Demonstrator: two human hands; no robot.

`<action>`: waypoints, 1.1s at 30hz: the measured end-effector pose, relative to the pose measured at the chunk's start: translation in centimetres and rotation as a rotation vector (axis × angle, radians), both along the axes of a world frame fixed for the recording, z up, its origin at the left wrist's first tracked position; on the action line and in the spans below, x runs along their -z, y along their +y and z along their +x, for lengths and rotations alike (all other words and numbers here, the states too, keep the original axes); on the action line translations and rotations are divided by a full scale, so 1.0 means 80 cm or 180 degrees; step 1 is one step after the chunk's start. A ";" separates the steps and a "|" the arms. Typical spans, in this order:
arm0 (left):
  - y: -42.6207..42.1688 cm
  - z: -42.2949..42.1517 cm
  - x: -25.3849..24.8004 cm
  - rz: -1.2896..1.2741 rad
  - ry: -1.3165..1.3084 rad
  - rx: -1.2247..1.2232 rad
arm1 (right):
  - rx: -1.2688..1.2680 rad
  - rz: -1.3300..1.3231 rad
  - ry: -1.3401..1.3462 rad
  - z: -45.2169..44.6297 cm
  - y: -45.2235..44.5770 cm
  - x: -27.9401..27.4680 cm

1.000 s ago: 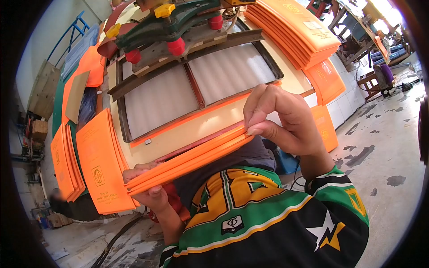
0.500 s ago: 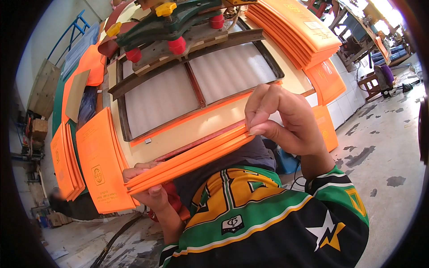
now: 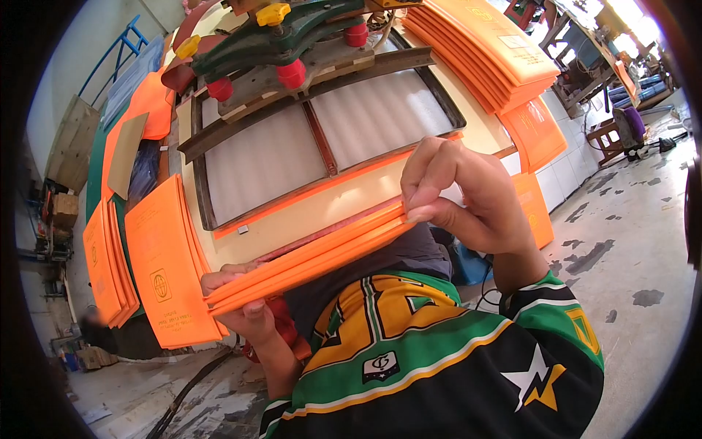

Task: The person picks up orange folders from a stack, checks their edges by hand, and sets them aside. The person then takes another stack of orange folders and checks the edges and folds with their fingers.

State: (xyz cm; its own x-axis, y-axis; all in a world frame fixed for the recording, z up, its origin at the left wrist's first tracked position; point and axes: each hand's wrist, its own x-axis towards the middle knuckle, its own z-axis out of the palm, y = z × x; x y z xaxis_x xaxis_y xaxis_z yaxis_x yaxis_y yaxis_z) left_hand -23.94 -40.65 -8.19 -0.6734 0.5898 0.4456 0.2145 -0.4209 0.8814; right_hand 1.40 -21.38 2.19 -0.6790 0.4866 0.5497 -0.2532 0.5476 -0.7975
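Note:
A few orange folders (image 3: pixel 314 261) are held edge-up in front of my body, over the near edge of the cream board. My left hand (image 3: pixel 247 311) grips their left end, thumb on the near side and fingers behind. At the right end, my right hand (image 3: pixel 457 196) pinches the upper corner between thumb and fingertips. Just beyond the folders lies a dark metal frame (image 3: pixel 327 170) with a middle bar and pale white panels inside. Beside my left hand stands a stack of printed orange folders (image 3: pixel 164 274).
A green machine head with yellow knobs (image 3: pixel 272 14) and red feet overhangs the frame. A tall orange stack (image 3: pixel 486 55) is at the back right, more orange folders (image 3: pixel 106 271) at the far left. Stained floor (image 3: pixel 621 241) lies to the right.

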 end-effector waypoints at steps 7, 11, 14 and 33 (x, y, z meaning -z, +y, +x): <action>0.003 -0.001 0.001 0.0010 0.0047 0.0027 | 0.0077 0.0918 -0.0294 -0.003 0.009 -0.005; 0.003 -0.002 0.001 -0.0004 0.0128 -0.0043 | 0.0111 0.0765 -0.0201 -0.003 0.007 -0.001; 0.002 -0.004 0.002 -0.0002 0.0151 -0.0073 | 0.0012 0.0144 0.0150 -0.006 0.004 0.011; 0.004 -0.004 0.003 0.0076 0.0159 -0.0077 | -0.0058 0.0461 0.0072 -0.004 0.003 0.011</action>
